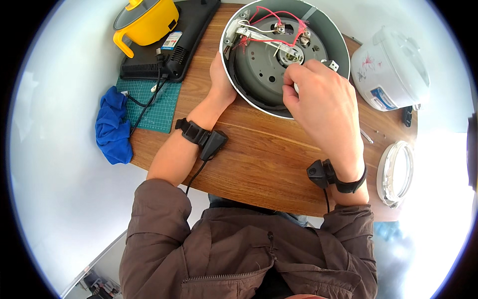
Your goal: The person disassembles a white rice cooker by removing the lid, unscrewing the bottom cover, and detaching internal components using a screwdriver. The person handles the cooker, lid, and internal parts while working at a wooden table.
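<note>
Steadying an opened rice cooker base (279,74) at the far edge of the round wooden table (259,159).

From the left: one blue cloth (112,124), one green cutting mat (162,102), one black appliance (186,35) with a small blue-and-white label under one yellow pot (147,20). The left hand (221,79) presses flat on the base's rim; grey metal, red wires and a silver bracket show inside. The right hand (321,99) pinches a small part there. Rightward stand one white flowered cooker (391,74) and one ring lid (396,172).
</note>
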Demonstrator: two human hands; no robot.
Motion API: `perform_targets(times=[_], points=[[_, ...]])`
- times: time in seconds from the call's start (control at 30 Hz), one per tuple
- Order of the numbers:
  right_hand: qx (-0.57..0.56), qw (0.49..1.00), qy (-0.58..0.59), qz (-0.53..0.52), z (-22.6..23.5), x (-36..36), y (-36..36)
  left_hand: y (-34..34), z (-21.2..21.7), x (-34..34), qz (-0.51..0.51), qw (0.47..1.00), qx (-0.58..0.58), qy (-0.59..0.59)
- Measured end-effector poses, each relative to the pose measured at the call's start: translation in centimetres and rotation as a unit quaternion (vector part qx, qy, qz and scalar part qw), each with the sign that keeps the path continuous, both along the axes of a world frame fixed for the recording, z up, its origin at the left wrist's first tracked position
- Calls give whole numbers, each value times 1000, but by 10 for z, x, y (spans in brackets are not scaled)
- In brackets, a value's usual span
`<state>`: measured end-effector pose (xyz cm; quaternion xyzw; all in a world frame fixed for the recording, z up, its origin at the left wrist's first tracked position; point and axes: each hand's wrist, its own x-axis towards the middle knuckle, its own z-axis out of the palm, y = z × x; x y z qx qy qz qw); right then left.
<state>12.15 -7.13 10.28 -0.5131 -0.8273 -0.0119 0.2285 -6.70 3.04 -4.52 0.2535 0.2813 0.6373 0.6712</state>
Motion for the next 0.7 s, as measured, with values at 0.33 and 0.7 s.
perform_targets(times=[0.33,0.7], points=[[18,999,-34,-2,0,-4,-6,-3,6,2,6,1000,-5,-2],[18,999,-34,14,-1,-5,-4,-6,12,4,3,1000,15,4]])
